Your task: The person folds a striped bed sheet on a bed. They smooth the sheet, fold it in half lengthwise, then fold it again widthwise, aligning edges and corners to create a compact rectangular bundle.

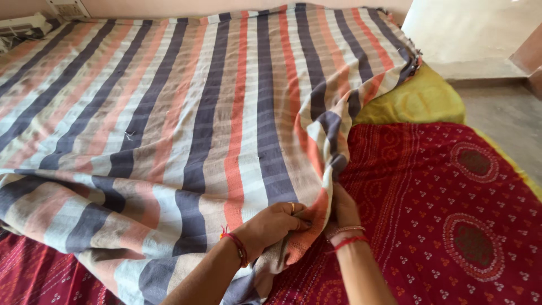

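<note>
left wrist: red thread | right wrist: red thread, bangles (thin) | left finger: ring

Two hands show at the lower middle of the frame: the left hand [276,225] and the right hand [344,210]. There are three cloths: one striped sheet [186,113] covering the left and centre, one red patterned cloth [440,192] at the lower right, and one yellow cloth [418,99] at the upper right. The left hand bears one ring [292,207]. One white box [22,25] sits at the upper left.
</note>
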